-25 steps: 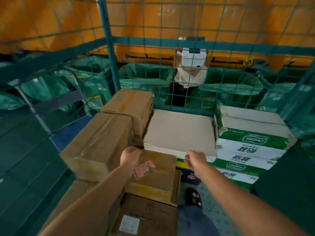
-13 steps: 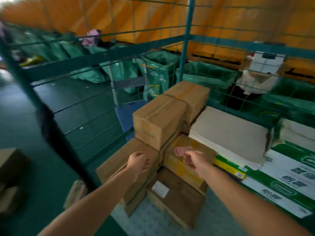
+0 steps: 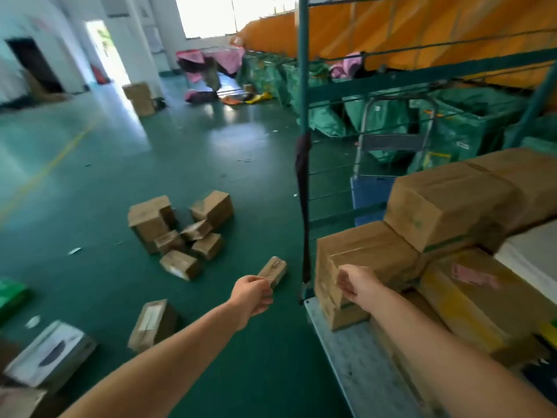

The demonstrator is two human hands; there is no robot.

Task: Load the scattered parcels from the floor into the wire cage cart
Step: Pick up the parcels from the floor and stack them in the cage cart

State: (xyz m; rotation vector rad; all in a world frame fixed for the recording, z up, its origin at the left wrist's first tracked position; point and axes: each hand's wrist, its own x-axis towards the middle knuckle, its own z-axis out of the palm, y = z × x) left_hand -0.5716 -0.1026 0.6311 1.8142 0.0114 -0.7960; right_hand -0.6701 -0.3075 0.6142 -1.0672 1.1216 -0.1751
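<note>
Head view: both grips are empty, the left hand (image 3: 254,292) and right hand (image 3: 354,285) loosely curled, holding nothing. Stacked boxes (image 3: 446,203) fill the wire cage cart (image 3: 303,86) at right of the frame. Scattered parcels (image 3: 180,227) lie on the green floor (image 3: 90,176), centre left. Best to take the slim parcel (image 3: 272,271) just beyond the left hand first, then stack it low and flat.

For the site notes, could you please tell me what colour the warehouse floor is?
The floor is dark green, clearest in the head view.
</note>
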